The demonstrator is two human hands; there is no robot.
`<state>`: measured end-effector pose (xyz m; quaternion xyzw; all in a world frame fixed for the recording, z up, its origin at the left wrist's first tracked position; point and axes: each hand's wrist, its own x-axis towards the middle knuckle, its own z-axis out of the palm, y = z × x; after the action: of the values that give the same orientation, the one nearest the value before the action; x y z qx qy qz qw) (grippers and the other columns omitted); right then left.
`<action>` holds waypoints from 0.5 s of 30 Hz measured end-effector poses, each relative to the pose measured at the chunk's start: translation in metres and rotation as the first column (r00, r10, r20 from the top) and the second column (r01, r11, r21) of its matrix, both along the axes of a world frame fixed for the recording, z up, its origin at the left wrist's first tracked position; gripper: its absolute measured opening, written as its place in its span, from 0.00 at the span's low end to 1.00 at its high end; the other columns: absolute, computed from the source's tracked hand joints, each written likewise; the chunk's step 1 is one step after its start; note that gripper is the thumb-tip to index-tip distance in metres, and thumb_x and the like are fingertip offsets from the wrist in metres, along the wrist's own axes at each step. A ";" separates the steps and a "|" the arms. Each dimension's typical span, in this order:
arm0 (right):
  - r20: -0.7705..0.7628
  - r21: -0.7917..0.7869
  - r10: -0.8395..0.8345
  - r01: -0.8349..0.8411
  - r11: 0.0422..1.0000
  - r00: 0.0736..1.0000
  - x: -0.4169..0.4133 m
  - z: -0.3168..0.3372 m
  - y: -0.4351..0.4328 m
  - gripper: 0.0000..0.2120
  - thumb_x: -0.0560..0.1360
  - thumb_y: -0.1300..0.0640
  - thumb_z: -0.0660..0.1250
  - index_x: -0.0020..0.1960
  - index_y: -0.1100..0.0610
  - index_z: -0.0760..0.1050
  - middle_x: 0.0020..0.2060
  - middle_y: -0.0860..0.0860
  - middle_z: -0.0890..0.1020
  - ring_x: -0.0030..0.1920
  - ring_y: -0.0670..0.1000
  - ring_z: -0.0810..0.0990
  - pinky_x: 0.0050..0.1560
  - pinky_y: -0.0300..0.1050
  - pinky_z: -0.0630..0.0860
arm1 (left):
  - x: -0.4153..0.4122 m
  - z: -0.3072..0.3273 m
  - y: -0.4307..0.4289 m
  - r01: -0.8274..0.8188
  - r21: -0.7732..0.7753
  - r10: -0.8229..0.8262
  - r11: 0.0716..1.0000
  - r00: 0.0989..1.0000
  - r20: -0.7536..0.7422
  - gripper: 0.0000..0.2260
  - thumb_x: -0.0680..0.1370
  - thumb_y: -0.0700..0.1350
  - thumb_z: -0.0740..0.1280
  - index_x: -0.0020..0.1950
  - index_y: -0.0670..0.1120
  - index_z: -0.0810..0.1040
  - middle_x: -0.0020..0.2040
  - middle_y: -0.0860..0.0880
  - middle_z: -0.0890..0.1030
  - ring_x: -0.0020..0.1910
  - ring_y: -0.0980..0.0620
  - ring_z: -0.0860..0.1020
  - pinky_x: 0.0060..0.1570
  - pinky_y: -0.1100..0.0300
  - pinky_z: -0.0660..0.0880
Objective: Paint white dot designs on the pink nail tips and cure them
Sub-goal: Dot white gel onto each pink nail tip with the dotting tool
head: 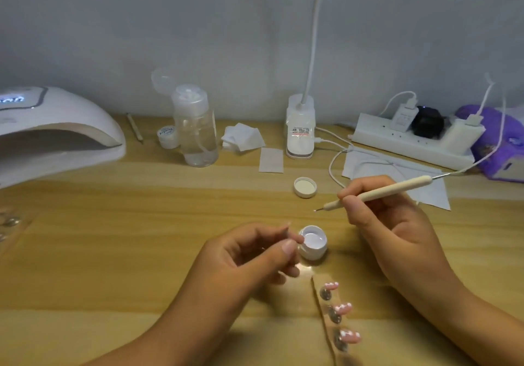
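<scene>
- The three pink nail tips (343, 307) are sitting in a column on a clear strip (320, 323) at the near edge of the table (141, 252), and each one is already showing white dots along one edge.
- They're lying below both hands, in the gap between the two forearms, and neither grip is touching them.
- The small white jar (313, 242) is standing open just above the strip, right at the fingertips of the left hand (255, 252).
- The left grip is curling in, with thumb and index finger closing on the jar's left rim. I'm pretty sure it's pinching the jar, though the blur there is making the contact a bit hard to call.
- The right hand (391, 223) is hovering up and to the right of the jar, well clear of the nail tips.
- The right grip is clenching a cream dotting tool (391, 189) pen-style, thumb and fingers wrapping the front part of the handle.
- The tool's thin metal tip is pointing left and slightly down, hanging in the air above the table, apart from the jar.
- A white lid (305, 187) is lying open side up farther back on the table.
- The nail lamp (56, 130) is sitting at the far left with its display glowing, well apart from the tips.
- A clear bottle (195, 130) and a power strip (411, 138) are standing along the back wall.
</scene>
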<state>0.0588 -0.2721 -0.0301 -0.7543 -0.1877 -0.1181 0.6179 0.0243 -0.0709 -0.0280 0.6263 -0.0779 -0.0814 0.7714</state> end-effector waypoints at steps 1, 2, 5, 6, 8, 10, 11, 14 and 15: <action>0.009 -0.035 0.000 0.000 0.999 1.000 0.000 0.000 0.000 0.06 0.77 0.52 0.62 0.48 0.52 0.77 0.38 0.42 0.79 0.39 0.40 0.76 0.40 0.27 0.70 | 0.001 0.000 0.000 -0.010 -0.034 0.010 0.999 1.000 -0.013 0.06 0.68 0.43 0.71 0.42 0.49 0.86 0.34 0.49 0.83 0.34 0.56 0.81 0.33 0.69 0.74; 0.018 -0.054 0.002 -0.001 0.999 1.000 0.000 -0.001 0.001 0.07 0.77 0.51 0.61 0.48 0.52 0.77 0.38 0.41 0.79 0.40 0.40 0.76 0.42 0.27 0.70 | 0.002 -0.001 0.001 -0.026 -0.058 0.024 0.998 0.999 -0.031 0.05 0.67 0.43 0.72 0.41 0.49 0.85 0.35 0.49 0.83 0.34 0.56 0.81 0.34 0.69 0.75; 0.053 -0.057 0.018 -0.015 0.998 0.998 0.000 -0.004 0.001 0.08 0.80 0.50 0.60 0.47 0.50 0.76 0.39 0.43 0.78 0.40 0.43 0.76 0.44 0.30 0.71 | 0.003 -0.002 0.001 -0.037 -0.078 0.035 0.996 0.999 -0.020 0.08 0.64 0.45 0.76 0.42 0.49 0.85 0.36 0.49 0.84 0.34 0.56 0.81 0.35 0.69 0.75; 0.062 -0.060 0.025 -0.021 0.998 0.998 0.000 -0.005 0.001 0.08 0.80 0.50 0.60 0.47 0.50 0.76 0.40 0.44 0.78 0.40 0.44 0.75 0.45 0.31 0.71 | 0.004 -0.003 0.002 -0.035 -0.080 0.034 0.996 0.999 -0.014 0.09 0.63 0.47 0.75 0.42 0.50 0.85 0.36 0.50 0.84 0.35 0.57 0.81 0.36 0.69 0.75; 0.071 -0.067 0.041 -0.036 0.997 0.997 -0.001 -0.006 0.000 0.09 0.79 0.48 0.59 0.48 0.51 0.75 0.41 0.45 0.77 0.40 0.45 0.75 0.46 0.33 0.71 | 0.004 -0.004 0.003 -0.021 -0.074 0.021 0.997 1.000 -0.006 0.10 0.63 0.49 0.75 0.44 0.51 0.85 0.38 0.51 0.84 0.35 0.58 0.81 0.37 0.70 0.75; 0.078 -0.074 0.055 -0.049 0.996 0.995 -0.003 -0.006 0.000 0.11 0.79 0.45 0.60 0.48 0.50 0.75 0.42 0.45 0.76 0.40 0.47 0.74 0.46 0.35 0.71 | 0.003 -0.003 0.003 -0.024 -0.042 0.024 0.999 1.000 -0.003 0.09 0.65 0.46 0.76 0.45 0.52 0.86 0.40 0.52 0.85 0.36 0.59 0.81 0.38 0.70 0.75; 0.087 -0.079 0.060 -0.053 0.995 0.994 -0.003 -0.006 0.000 0.11 0.79 0.43 0.60 0.47 0.49 0.75 0.41 0.45 0.76 0.40 0.48 0.74 0.45 0.36 0.71 | 0.002 -0.002 0.002 -0.030 -0.027 0.030 0.999 1.000 -0.001 0.09 0.66 0.45 0.75 0.45 0.53 0.86 0.41 0.53 0.85 0.37 0.59 0.81 0.39 0.70 0.75; 0.094 -0.112 0.069 -0.058 0.992 0.993 -0.004 -0.005 0.001 0.11 0.79 0.41 0.60 0.47 0.46 0.75 0.41 0.43 0.76 0.39 0.48 0.73 0.43 0.36 0.70 | 0.001 0.000 0.001 -0.040 -0.001 0.040 0.999 0.999 0.008 0.07 0.67 0.46 0.73 0.44 0.54 0.86 0.42 0.55 0.85 0.37 0.61 0.80 0.37 0.71 0.74; 0.089 -0.129 0.068 -0.056 0.990 0.994 -0.004 -0.005 0.001 0.10 0.78 0.42 0.60 0.46 0.46 0.75 0.40 0.42 0.77 0.39 0.48 0.73 0.42 0.35 0.70 | 0.001 -0.001 0.002 -0.035 0.003 0.035 0.999 0.999 0.007 0.07 0.67 0.46 0.73 0.44 0.54 0.86 0.41 0.56 0.85 0.37 0.62 0.80 0.37 0.72 0.73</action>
<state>0.0550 -0.2709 -0.0347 -0.7794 -0.2466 -0.1216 0.5630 0.0255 -0.0691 -0.0286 0.6291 -0.0694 -0.0658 0.7714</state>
